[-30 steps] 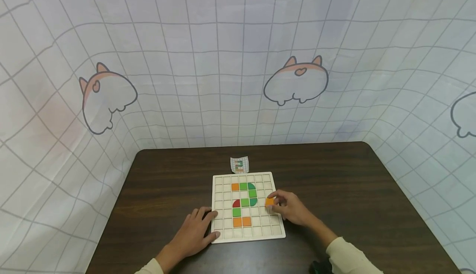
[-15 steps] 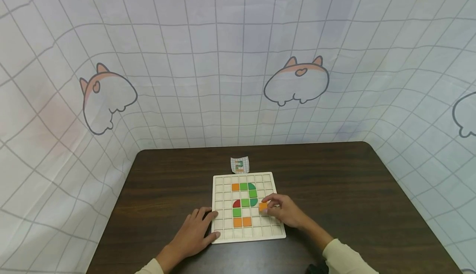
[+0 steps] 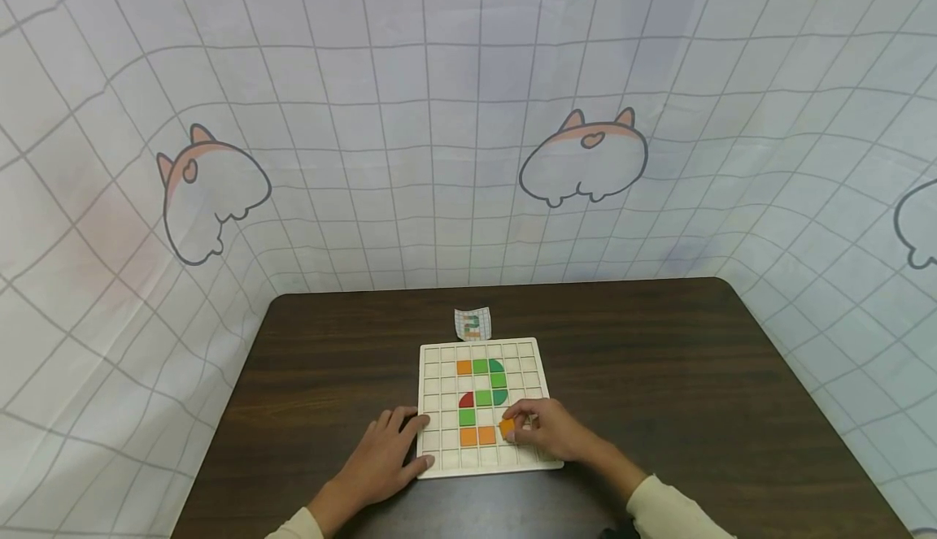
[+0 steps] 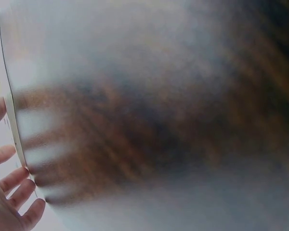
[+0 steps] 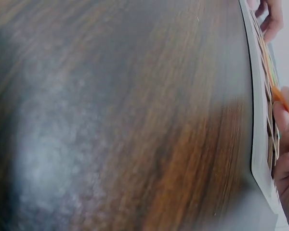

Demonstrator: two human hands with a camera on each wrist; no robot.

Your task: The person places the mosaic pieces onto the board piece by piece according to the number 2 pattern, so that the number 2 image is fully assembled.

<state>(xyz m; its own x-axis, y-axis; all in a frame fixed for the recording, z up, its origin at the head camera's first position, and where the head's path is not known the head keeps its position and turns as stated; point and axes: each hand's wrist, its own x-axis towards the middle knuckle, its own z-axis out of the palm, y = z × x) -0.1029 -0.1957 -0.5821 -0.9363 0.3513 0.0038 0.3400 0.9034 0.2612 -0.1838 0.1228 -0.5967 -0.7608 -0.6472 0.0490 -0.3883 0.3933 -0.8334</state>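
Observation:
A square cream grid board (image 3: 439,378) lies on the dark wooden table. Orange, green, dark green and red tiles fill some of its cells, forming a shape like a 2. My right hand (image 3: 551,430) pinches an orange square tile (image 3: 507,428) between thumb and fingers, just right of two orange tiles (image 3: 477,436) in the lower row. In the right wrist view this pinched tile (image 5: 281,100) is tilted, close over the grid. My left hand (image 3: 379,455) rests at the board's left edge, thumb and fingertips on the rim, fingers loosely extended.
Behind the board lies a small paper card (image 3: 472,324) printed with a coloured pattern on a grid. A white curtain (image 3: 410,157) with grid lines and cartoon animal drawings surrounds the table (image 3: 644,344) at the back and sides.
My right hand has carried the orange tile from the board's right side, left and toward me, to beside the lower orange tiles. My left hand stays put.

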